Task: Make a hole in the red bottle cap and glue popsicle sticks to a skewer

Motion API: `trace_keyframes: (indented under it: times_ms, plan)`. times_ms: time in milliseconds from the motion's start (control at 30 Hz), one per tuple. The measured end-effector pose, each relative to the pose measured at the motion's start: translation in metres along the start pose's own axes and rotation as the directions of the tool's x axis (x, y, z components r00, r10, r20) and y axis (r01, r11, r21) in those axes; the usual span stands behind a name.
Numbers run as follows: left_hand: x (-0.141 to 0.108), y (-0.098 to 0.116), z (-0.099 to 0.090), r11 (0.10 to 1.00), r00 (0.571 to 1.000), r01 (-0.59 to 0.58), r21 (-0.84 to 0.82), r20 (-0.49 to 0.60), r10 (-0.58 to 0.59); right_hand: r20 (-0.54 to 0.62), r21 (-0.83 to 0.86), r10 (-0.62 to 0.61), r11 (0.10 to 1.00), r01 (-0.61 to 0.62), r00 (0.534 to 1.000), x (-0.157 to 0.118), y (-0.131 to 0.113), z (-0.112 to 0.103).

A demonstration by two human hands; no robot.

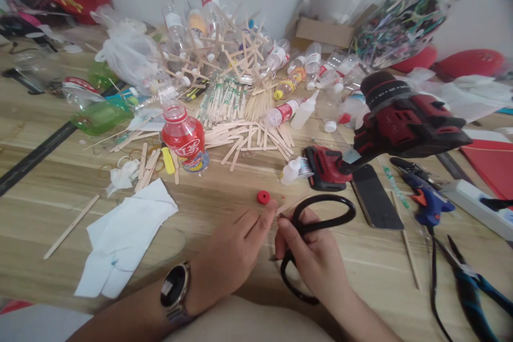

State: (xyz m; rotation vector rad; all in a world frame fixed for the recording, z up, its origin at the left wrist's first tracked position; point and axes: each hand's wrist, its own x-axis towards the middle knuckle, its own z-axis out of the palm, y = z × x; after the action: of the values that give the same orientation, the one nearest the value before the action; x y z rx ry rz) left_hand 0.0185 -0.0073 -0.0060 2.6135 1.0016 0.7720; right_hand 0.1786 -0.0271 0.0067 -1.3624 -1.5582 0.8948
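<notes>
My right hand [316, 256] is closed around a pair of scissors [326, 214] with large black loop handles. Most of the blades are hidden by the fingers. Close beside it, my left hand [230, 248], with a watch on the wrist, has its index finger reaching forward and the other fingers folded under. Whatever those fingers may pinch is hidden. Just beyond the left fingertip lies a red bottle cap [263, 197] with a dark hole in its middle. A tiny red bit [283, 197] lies to its right. An uncapped drink bottle [184, 141] with a red label stands farther back left.
At the right are a red-black cordless drill [404, 117], a phone [377, 195], a blue glue gun [428, 203] and pliers [468, 283]. White tissue [128, 235] lies left. Behind are wooden craft sticks [248, 136], several plastic bottles and a green bottle piece [102, 116].
</notes>
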Motion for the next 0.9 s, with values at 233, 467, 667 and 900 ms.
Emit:
trace_keyframes:
  times_ms: [233, 467, 667, 900]
  plan:
    - [0.001, 0.003, -0.002, 0.994, 0.999, 0.036, -0.108, 0.001, -0.036, -0.062, -0.56, -0.518, 0.725, 0.4, 0.853, -0.002, 0.013, -0.007]
    - [0.004, 0.001, -0.006, 1.0, 1.0, -0.011, -0.025, 0.002, 0.011, -0.079, -0.452, -0.441, 0.815, 0.362, 0.894, 0.0, 0.013, -0.005]
    - [0.003, 0.003, -0.005, 0.998, 1.0, -0.025, -0.059, -0.009, 0.024, -0.113, -0.211, -0.238, 0.955, 0.21, 0.965, -0.004, 0.007, -0.001]
    - [0.002, 0.004, -0.005, 1.0, 1.0, 0.013, -0.024, 0.006, -0.013, -0.016, -0.611, -0.607, 0.635, 0.473, 0.794, 0.002, 0.021, -0.011]
